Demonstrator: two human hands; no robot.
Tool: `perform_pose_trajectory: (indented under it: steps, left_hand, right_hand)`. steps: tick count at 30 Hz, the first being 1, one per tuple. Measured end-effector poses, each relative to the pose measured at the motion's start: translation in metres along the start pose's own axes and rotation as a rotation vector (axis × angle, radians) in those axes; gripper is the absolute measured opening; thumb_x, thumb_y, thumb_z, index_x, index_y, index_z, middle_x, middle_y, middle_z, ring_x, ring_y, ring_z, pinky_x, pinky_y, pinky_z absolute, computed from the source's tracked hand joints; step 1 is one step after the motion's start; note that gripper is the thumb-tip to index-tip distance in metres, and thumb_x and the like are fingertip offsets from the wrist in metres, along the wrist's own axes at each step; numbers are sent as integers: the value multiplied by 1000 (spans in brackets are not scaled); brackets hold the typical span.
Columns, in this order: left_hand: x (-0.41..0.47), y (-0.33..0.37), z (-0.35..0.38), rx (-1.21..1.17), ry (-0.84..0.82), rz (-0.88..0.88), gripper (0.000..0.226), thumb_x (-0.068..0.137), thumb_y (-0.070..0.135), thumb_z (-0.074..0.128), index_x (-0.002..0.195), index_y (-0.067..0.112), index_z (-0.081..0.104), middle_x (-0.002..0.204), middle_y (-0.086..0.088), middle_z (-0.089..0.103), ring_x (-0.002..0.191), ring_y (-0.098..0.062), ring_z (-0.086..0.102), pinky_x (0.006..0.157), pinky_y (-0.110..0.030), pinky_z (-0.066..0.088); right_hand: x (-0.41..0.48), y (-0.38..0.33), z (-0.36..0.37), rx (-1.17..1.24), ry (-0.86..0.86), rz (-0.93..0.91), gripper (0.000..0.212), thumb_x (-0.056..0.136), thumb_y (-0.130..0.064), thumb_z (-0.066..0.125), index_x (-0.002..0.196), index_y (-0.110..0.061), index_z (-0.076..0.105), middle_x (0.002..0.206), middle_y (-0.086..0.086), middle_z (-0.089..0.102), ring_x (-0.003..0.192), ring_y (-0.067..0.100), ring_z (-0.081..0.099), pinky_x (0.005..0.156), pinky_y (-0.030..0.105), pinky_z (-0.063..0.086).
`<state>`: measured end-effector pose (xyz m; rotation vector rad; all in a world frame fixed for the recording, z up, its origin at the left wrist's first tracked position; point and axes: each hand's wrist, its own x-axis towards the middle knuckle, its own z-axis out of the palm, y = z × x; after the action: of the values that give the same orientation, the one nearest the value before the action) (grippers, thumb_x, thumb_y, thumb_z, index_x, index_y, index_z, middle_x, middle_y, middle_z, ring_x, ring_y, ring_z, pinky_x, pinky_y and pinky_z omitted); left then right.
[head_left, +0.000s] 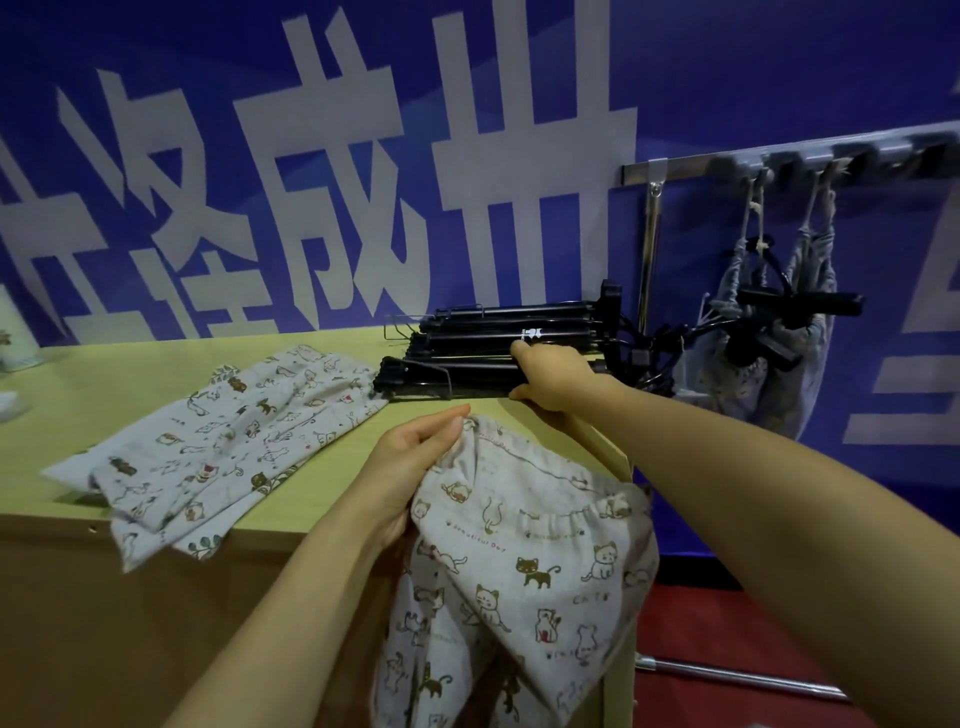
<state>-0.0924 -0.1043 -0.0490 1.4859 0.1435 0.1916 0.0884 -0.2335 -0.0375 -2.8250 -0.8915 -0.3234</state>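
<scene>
- The cat-print trousers (524, 566) are pinched at the gathered waistband by the left hand (415, 467); the legs hang down in front of the table (156, 358) edge.
- The right hand (553, 376) is laid on the hanger stack (467, 343) at the back of the table; the fingers are curled over the top and the thumb is set at the near edge, so the grip is narrow and closed on the stack.
- Only 1 hanger is to be taken; the top one is best separated with the fingertips before lifting, since clips and hooks are probably interlocked.
- The lift is to be made slowly; a snagged hook could drag the remaining hangers off the table.
- The waistband is to be held flat and taut, so that both clips can be set evenly.
- The 2nd pair of trousers (223, 431), lying flat at the left, is to be left untouched; the rail (727, 158) with hung garments (769, 374) is judged the destination.
</scene>
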Motion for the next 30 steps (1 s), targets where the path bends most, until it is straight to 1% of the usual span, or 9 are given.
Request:
perform_pose_trajectory:
  steps: [4, 7, 12, 16, 20, 22, 25, 27, 30]
  left_hand:
    - [-2, 2, 3, -20, 19, 16, 16, 84, 23, 62, 95, 15, 71, 89, -6, 76, 79, -15, 72, 63, -21, 57]
    - [-2, 1, 4, 0, 54, 36, 16, 82, 27, 63, 89, 16, 72, 87, -8, 76, 77, -17, 72, 60, -22, 56]
    - [-7, 2, 7, 36, 101, 73, 19, 86, 27, 61, 97, 14, 71, 83, -2, 76, 74, -12, 72, 58, -19, 55]
    - [-12, 5, 10, 55, 126, 132, 14, 89, 28, 58, 91, 20, 69, 68, 15, 73, 64, 3, 68, 52, -10, 49]
    - [-18, 10, 17, 39, 114, 153, 15, 89, 31, 56, 92, 20, 67, 63, 20, 70, 60, 8, 65, 49, -8, 47]
    - [-19, 14, 20, 20, 115, 160, 19, 89, 33, 56, 97, 19, 68, 68, 16, 72, 63, 6, 66, 53, -10, 49]
    - [-15, 18, 24, -1, 163, 160, 32, 85, 41, 58, 103, 17, 69, 92, 4, 72, 84, -6, 68, 72, -21, 53]
    - [-8, 19, 28, -44, 233, 129, 35, 83, 45, 61, 94, 14, 70, 91, -4, 72, 88, -18, 68, 81, -31, 53]
    - [5, 24, 41, -123, 336, 51, 40, 78, 51, 65, 78, 11, 67, 83, -11, 71, 82, -27, 67, 82, -37, 54]
  right_hand:
    - [-11, -7, -5, -39, 87, -82, 46, 89, -33, 61, 128, -14, 44, 112, 11, 60, 101, 29, 57, 86, 39, 43]
    - [-22, -15, -13, -78, 182, -120, 46, 91, -30, 58, 133, -16, 43, 118, 10, 59, 109, 29, 55, 92, 39, 40]
    - [-40, -27, -28, -149, 324, -128, 46, 93, -33, 55, 134, -16, 42, 119, 11, 58, 109, 31, 53, 90, 38, 38]
    - [-50, -30, -44, -197, 440, -153, 42, 95, -25, 53, 134, -14, 41, 115, 11, 59, 105, 32, 53, 89, 38, 36]
    - [-62, -30, -60, -187, 516, -209, 45, 95, -23, 54, 137, -14, 41, 111, 11, 61, 98, 31, 54, 84, 37, 36]
    - [-67, -32, -67, -134, 523, -233, 45, 95, -28, 54, 136, -15, 42, 110, 10, 61, 98, 30, 54, 83, 36, 36]
    - [-72, -39, -72, -48, 484, -258, 47, 93, -34, 55, 135, -16, 43, 111, 9, 61, 101, 29, 55, 85, 37, 38]
    - [-75, -45, -68, -65, 457, -284, 49, 92, -35, 56, 136, -16, 43, 113, 8, 61, 102, 29, 56, 85, 38, 38]
    - [-78, -50, -58, -93, 448, -329, 50, 92, -28, 55, 138, -14, 42, 114, 9, 59, 104, 29, 54, 86, 36, 36]
